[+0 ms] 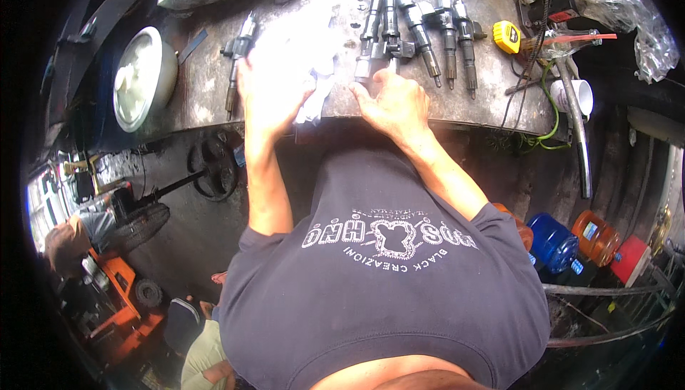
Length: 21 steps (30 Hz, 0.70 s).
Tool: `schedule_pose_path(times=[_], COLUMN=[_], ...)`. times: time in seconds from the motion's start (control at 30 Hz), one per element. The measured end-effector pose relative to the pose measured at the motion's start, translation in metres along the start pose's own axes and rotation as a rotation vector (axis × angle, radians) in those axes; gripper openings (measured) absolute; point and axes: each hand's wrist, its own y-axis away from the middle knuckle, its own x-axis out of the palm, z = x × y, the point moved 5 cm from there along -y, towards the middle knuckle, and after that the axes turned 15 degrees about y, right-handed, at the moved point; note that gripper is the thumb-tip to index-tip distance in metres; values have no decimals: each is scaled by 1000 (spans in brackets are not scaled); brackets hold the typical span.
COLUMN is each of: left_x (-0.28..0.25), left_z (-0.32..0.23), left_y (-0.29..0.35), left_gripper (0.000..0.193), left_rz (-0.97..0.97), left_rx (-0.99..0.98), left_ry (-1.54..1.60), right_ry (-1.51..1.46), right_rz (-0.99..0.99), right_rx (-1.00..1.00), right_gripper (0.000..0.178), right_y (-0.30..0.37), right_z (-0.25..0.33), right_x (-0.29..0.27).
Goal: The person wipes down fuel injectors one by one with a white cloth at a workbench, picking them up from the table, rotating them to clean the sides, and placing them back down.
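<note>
Several dark metal fuel injectors [447, 37] lie in a group on the worn metal bench [485, 108]. My right hand [399, 104] is at the near end of one fuel injector [390, 26] there, fingers closed about its tip and thumb out to the left. Strong glare washes out much of my left hand [271, 101]. Its thumb stands away from the other fingers, and it rests by a white cloth or paper [317, 94]. Just left of that hand lies a single fuel injector [239, 62], pointing toward the bench's near edge.
A white bowl [146, 79] stands at the bench's left end. On the right are a yellow tape measure [506, 37], a glass bottle [564, 44], a white cup [573, 97] and hanging cables. Large water jugs [553, 241] stand on the floor; another person [207, 354] is low at the left.
</note>
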Motion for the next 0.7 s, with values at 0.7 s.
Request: schedule_pose_path(times=[0.7], left_x=[70], left_z=[-11], left_y=[-56], left_gripper=[45], left_rz=[533], left_rx=[-366], left_ry=[364], right_ry=[795], right_rz=[-413], right_rx=[515], right_gripper=[51], right_y=[87], right_z=[-217], right_x=[-230])
